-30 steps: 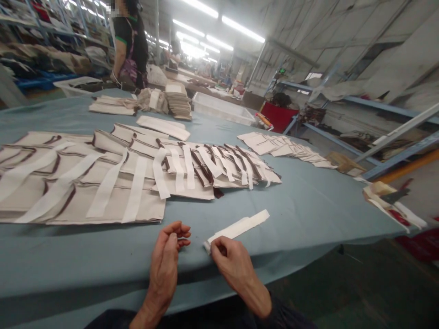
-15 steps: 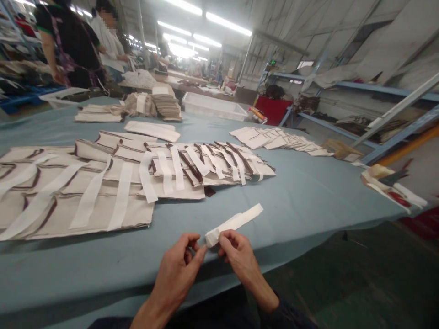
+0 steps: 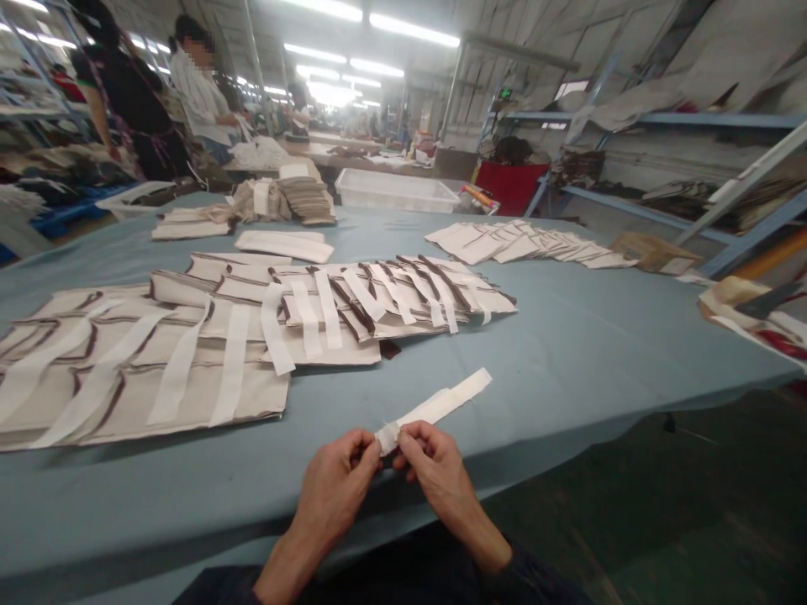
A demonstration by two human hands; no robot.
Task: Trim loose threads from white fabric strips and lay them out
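A narrow white strip (image 3: 446, 403) lies slantwise near the front edge of the blue-green table cover (image 3: 567, 361), its near end lifted between my hands. My left hand (image 3: 334, 483) pinches the left tip of that end with thumb and fingers. Just to the right, my right hand (image 3: 438, 470) grips the same strip, fingers closed on it. Beyond my hands, overlapping beige fabric pieces (image 3: 252, 378) with dark brown edging spread across the left and middle, and several white strips (image 3: 231, 361) lie across them.
Folded beige stacks (image 3: 308, 197) and a white plastic bin (image 3: 397, 192) stand at the back. More beige pieces (image 3: 504, 242) fan out at the back right, beside a cardboard box (image 3: 656, 252). Two people (image 3: 202, 92) stand at the far left.
My left hand has closed on the near tip of the strip, where its thumb and fingers were apart before. The view has shifted slightly.
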